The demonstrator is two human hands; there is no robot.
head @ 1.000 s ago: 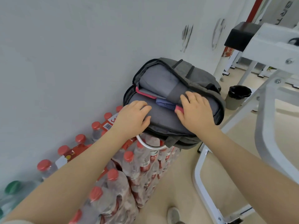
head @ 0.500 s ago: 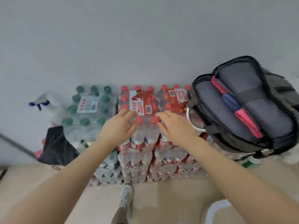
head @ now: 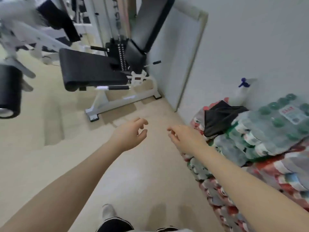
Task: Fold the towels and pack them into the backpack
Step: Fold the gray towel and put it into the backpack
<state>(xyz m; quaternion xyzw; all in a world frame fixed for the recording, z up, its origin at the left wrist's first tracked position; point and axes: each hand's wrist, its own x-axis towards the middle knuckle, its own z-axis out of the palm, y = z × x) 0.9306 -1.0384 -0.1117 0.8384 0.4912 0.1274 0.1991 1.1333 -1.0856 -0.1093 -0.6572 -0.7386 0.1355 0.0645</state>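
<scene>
The backpack and the towels are out of view. My left hand (head: 129, 133) hovers over the beige floor in the middle of the view, fingers loosely curled and apart, holding nothing. My right hand (head: 186, 137) is a short way to its right, also empty with its fingers apart, beside the stacked bottle packs. A black cloth (head: 220, 118) lies draped on top of the bottle packs to the right of my right hand.
Shrink-wrapped packs of green-capped bottles (head: 270, 129) and red-capped bottles (head: 260, 181) are stacked along the right wall. A spray bottle (head: 242, 91) stands behind them. A white gym machine with a black padded bench (head: 90, 69) stands ahead on the left. My shoe (head: 107, 212) is below.
The view has swung left, away from the backpack, which has left the frame. Both hands have come off the bottle packs and now hang empty over the floor.
</scene>
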